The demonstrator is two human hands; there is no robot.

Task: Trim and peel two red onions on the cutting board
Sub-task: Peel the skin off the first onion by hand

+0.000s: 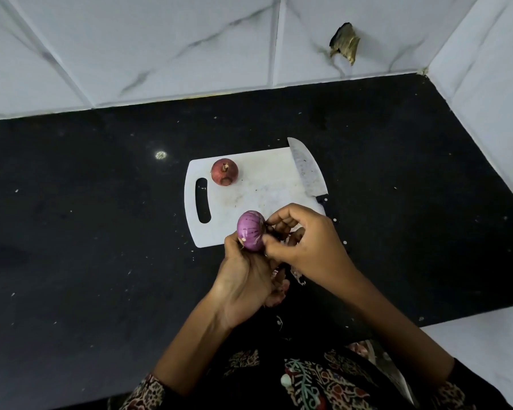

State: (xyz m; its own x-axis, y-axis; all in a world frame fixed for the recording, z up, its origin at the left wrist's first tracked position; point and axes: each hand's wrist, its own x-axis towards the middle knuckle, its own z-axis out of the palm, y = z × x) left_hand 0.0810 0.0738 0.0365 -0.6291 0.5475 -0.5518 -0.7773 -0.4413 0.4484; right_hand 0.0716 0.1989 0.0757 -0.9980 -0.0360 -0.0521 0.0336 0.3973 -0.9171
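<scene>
Head view: peeled onion [251,230] gripped in left hand [246,279] fingers; right hand [305,241] fingers pinching its side.

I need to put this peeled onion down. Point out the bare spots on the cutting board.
The cutting board is bare in its middle, between the unpeeled onion and the knife. The near edge is crowded: left hand and right hand hold the peeled onion over it.

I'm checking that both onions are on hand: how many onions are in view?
2. One unpeeled onion sits on the cutting board near its handle slot. One mostly peeled onion is held in the left hand while the right hand pulls skin.
</scene>
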